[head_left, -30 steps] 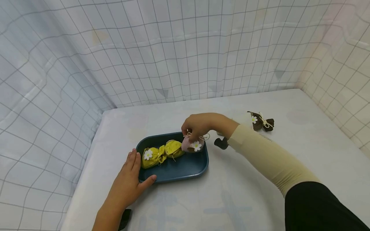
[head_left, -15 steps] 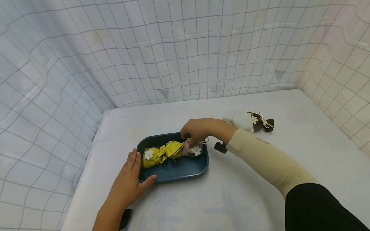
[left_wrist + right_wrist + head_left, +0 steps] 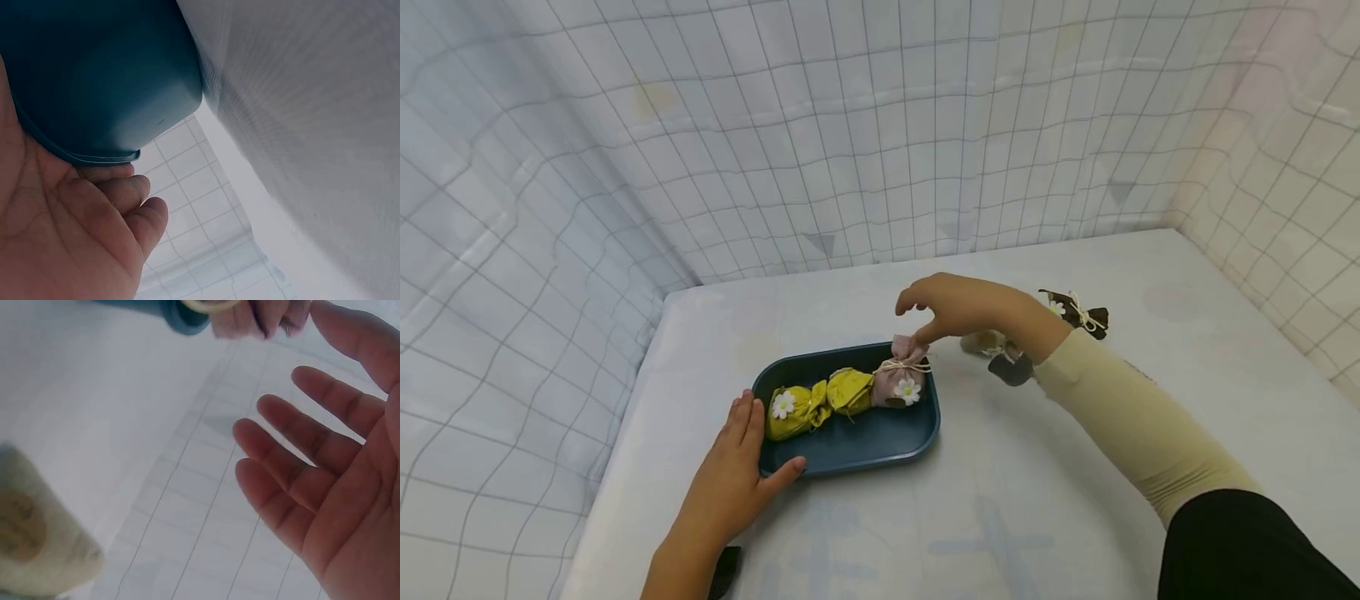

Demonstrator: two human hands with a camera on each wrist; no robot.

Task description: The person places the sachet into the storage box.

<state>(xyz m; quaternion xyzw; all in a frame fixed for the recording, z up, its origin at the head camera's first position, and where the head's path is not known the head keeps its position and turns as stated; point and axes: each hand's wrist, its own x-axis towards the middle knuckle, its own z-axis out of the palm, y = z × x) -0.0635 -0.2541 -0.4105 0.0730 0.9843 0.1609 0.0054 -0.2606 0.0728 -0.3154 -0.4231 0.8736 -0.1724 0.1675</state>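
The right hand (image 3: 958, 307) hovered just above the pink pouch (image 3: 901, 382), its grip apart, fingers loosely spread and holding nothing; the right wrist view showed the open palm (image 3: 337, 487) plainly. The pouch sat upright at the 3 o'clock end of the blue tray (image 3: 865, 446), touching the nearer of two yellow pouches (image 3: 850, 389) that lay in a row; the other yellow pouch (image 3: 790, 407) lay toward 9 o'clock. The left hand (image 3: 730, 475) rested flat against the tray's 8 o'clock corner, fingers straight along the rim and thumb on the near edge, steadying rather than gripping.

The pink pouch looked like a small fabric sachet tied with twine (image 3: 898, 364) below a gathered neck, a white daisy (image 3: 907, 388) on its front. It would likely be light and soft, yielding under the fingers, not slippery and not fragile, though the daisy might crumple. The gathered neck above the twine seemed the best place for a pinch, since the body would squash and shift.

On the bench (image 3: 1075, 500) at 2 o'clock from the tray lay a brown pouch (image 3: 1078, 310) with its own daisy and twine, and a cream pouch (image 3: 985, 342) partly hidden behind the right wrist.
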